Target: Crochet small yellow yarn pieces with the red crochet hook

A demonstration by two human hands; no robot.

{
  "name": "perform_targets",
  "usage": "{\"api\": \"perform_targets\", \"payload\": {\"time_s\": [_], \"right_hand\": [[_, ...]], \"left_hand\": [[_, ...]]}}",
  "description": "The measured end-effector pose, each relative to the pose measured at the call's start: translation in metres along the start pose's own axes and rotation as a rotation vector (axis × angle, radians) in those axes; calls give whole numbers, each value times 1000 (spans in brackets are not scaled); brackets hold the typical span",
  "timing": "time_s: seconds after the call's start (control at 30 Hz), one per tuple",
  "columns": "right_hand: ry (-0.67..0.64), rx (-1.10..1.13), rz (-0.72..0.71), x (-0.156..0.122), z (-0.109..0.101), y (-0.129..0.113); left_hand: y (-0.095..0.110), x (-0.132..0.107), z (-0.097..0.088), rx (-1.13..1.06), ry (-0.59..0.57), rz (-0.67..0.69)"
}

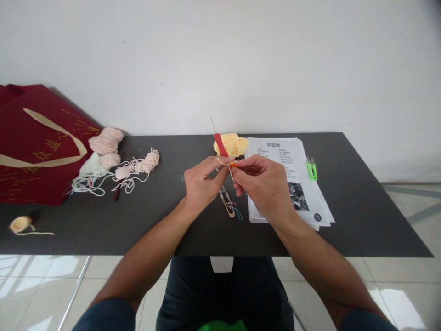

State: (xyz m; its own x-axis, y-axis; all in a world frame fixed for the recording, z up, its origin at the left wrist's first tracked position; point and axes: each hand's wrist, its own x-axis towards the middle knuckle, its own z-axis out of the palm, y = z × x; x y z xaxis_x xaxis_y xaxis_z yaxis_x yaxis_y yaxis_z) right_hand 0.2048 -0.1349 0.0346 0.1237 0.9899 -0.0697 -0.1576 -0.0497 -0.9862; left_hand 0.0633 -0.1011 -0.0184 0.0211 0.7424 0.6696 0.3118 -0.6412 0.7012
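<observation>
Over the middle of the table my two hands meet, fingertips close together. My left hand point(206, 180) is closed in a pinch on a pale yarn strand point(223, 162), which runs over its index finger. My right hand point(263, 183) pinches a thin crochet hook point(231, 174) with an orange part showing at the fingers. Any worked stitches are too small or hidden to make out. Just behind the hands lies a yellow yarn ball point(236, 144) with a red band point(220, 144). Metal thread snips point(227, 202) with a teal cord lie below my fingers.
Printed sheets point(272, 149) lie under my right hand, with green-handled snips point(312, 170) on their right edge. To the left are a dark red bag point(37, 138), pink yarn point(106, 140), white yarn point(93, 168), a loose pink skein point(146, 162) and a small cream piece point(21, 224).
</observation>
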Motion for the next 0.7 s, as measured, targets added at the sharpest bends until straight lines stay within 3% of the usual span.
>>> {"api": "perform_targets", "payload": {"time_s": [0.37, 0.7], "right_hand": [[-33, 94, 61, 3, -3, -1], [-93, 172, 130, 5, -7, -7]], "left_hand": [[2, 2, 0, -41, -8, 63], [1, -2, 3, -103, 27, -110]]}}
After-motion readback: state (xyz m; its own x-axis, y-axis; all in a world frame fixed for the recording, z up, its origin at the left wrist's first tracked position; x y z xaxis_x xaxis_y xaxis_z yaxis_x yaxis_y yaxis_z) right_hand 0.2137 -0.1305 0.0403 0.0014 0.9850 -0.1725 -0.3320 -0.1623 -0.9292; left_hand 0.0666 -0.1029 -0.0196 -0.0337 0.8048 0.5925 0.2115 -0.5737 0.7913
